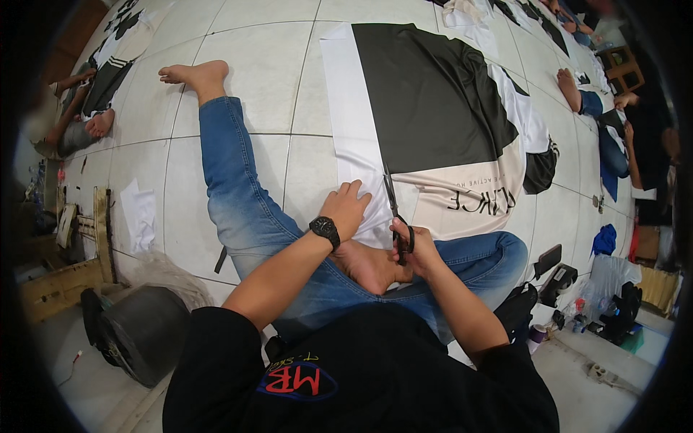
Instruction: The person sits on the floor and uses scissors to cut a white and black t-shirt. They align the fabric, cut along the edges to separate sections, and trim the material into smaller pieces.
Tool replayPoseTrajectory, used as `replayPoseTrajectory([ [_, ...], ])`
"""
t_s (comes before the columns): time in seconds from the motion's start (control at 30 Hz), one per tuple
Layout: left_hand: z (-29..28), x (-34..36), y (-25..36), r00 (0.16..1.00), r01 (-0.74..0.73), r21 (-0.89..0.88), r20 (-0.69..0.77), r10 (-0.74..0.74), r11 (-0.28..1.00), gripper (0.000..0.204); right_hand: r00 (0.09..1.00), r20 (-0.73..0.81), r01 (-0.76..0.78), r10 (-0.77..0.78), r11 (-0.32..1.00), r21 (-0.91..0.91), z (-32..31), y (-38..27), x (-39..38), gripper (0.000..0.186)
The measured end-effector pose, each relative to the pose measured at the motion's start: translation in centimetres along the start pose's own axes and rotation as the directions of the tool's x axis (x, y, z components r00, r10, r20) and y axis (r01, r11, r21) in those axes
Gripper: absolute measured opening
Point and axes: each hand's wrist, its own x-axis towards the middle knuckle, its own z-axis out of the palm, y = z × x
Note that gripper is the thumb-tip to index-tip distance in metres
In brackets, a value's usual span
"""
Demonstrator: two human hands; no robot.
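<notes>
A printed fabric piece (433, 94) in black, cream and white lies spread on the tiled floor in front of me. My right hand (419, 250) grips dark-handled scissors (390, 195), fingers in the loops. The blades point away from me, along the line between the white border (354, 119) and the printed panel; a gap opens beside them near my foot. My left hand (344, 211), with a black watch on its wrist, rests on the white border left of the blades, fingers stretched out and slightly apart.
My bare foot (364, 265) lies folded close under the scissors; my other leg (234, 169) stretches along the fabric's left. Other people sit at far left and right with fabric. A white scrap (138, 216) and black bucket (148, 335) are left; a phone (548, 261) is right.
</notes>
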Motion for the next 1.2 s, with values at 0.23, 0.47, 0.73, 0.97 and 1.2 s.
replayPoseTrajectory([
  [0.23,1.0,-0.2,-0.3,0.991,-0.008,0.031,-0.131,0.012,0.999,0.032,0.995,-0.07,0.063,-0.068,0.995,-0.071,0.9,0.6,1.5,0.05],
  [0.47,0.8,-0.2,-0.1,0.993,-0.002,0.029,-0.122,0.005,1.0,0.03,0.992,-0.076,0.082,-0.099,0.977,-0.199,0.6,0.7,2.1,0.048],
  [0.73,0.7,-0.1,0.0,0.995,0.007,0.04,-0.102,-0.003,0.999,0.03,0.988,-0.081,0.111,-0.132,0.968,-0.226,1.0,0.1,4.2,0.052],
  [0.97,0.8,-0.2,0.1,0.992,0.008,0.036,-0.13,-0.003,0.999,0.029,0.98,-0.09,0.153,-0.18,0.956,-0.251,1.6,-0.7,5.3,0.053],
  [1.2,1.0,-0.2,0.0,0.991,0.013,0.032,-0.132,-0.008,0.999,0.027,0.979,-0.054,0.172,-0.197,0.938,-0.3,1.5,-0.5,5.8,0.052],
])
